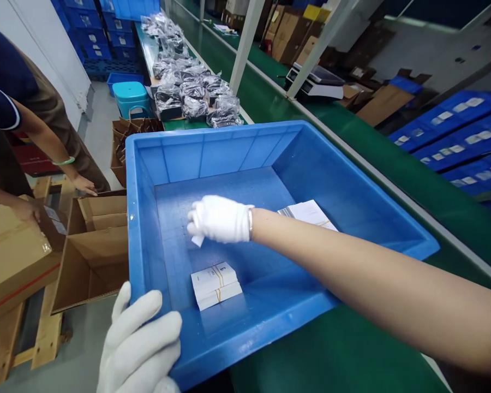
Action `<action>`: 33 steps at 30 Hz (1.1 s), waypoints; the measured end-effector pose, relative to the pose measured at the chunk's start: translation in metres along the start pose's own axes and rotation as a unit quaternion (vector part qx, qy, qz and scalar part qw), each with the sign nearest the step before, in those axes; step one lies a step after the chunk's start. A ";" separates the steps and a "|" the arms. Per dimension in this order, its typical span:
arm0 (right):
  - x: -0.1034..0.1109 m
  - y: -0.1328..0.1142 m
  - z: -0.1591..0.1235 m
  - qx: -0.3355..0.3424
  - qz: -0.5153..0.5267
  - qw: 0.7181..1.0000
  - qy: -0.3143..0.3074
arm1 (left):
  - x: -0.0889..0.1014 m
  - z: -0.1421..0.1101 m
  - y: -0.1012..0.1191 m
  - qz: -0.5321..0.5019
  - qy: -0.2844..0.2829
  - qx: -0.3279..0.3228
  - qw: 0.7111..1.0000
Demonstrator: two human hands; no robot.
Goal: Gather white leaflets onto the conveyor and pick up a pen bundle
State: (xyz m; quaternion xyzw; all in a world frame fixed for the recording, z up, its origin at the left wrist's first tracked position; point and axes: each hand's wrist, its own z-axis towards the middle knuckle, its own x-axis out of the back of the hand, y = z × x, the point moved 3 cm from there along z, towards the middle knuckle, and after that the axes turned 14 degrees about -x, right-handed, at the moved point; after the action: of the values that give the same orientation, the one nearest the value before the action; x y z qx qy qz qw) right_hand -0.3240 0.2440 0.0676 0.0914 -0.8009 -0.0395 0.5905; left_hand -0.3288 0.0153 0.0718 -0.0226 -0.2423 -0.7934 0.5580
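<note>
A large blue plastic bin (213,143) stands before me. My right hand (221,219), in a white glove, is inside it above the floor, fingers curled, with a small white paper piece (197,240) sticking out below them. Nearer to me in the bin lies a stack of white folded papers (216,285) bound with yellowish rubber bands. Another white paper stack (311,213) is at the bin's right side, partly hidden behind my forearm. My left hand (141,344), also gloved, is at the bin's near left corner, fingers stretched and apart, overlapping the rim.
Left of the bin, an open cardboard box (94,256) and a closed carton (16,256) sit on a wooden pallet (45,333); a co-worker's hands touch them. Plastic-wrapped items (192,87) line the green bench behind. A scale (317,82) stands beyond the green conveyor belt (352,136).
</note>
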 end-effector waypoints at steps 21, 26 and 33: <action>-0.045 -0.009 -0.030 -0.084 0.362 0.875 -0.311 | -0.002 -0.007 -0.007 0.019 0.042 -0.051 0.998; -0.055 0.005 -0.031 -0.088 0.473 0.811 -0.332 | 0.003 -0.005 -0.008 -0.016 0.001 -0.098 0.995; -0.049 0.004 -0.032 -0.124 0.504 0.776 -0.360 | 0.002 0.001 -0.007 -0.034 -0.009 -0.096 0.995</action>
State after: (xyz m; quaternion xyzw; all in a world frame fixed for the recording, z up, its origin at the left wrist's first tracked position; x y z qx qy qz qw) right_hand -0.2798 0.2587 0.0319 -0.4197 -0.8748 0.1350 0.2008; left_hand -0.3362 0.0157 0.0713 -0.0747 -0.1707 -0.8310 0.5242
